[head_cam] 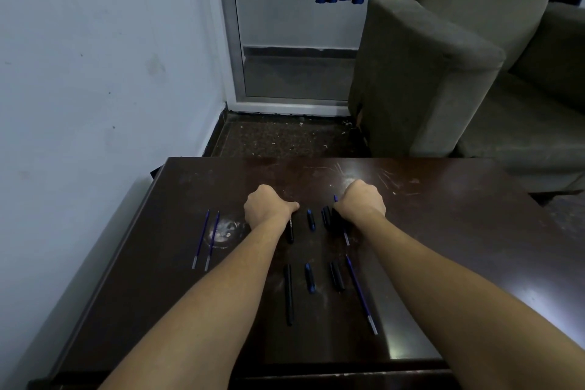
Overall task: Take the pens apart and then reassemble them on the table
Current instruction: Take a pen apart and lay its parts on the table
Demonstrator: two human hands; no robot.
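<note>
Pen parts lie in two rows on the dark wooden table (443, 231). The far row has a black barrel (289, 231), a blue-tipped piece (311, 220), a black cap (326, 217) and a blue refill (346, 236). My left hand (269, 207) is curled over the far barrel's top end. My right hand (361, 203) is curled over the far refill, whose tip sticks out past the knuckles. The fingertips of both hands are hidden. The near row holds a barrel (288, 294), a blue-tipped piece (309, 277), a cap (337, 275) and a refill (361, 294).
Two more blue refills (201, 239) (212, 241) lie side by side at the table's left. A white wall runs along the left edge. A grey armchair (443, 73) stands beyond the far right corner, and a glass door (294, 41) is behind.
</note>
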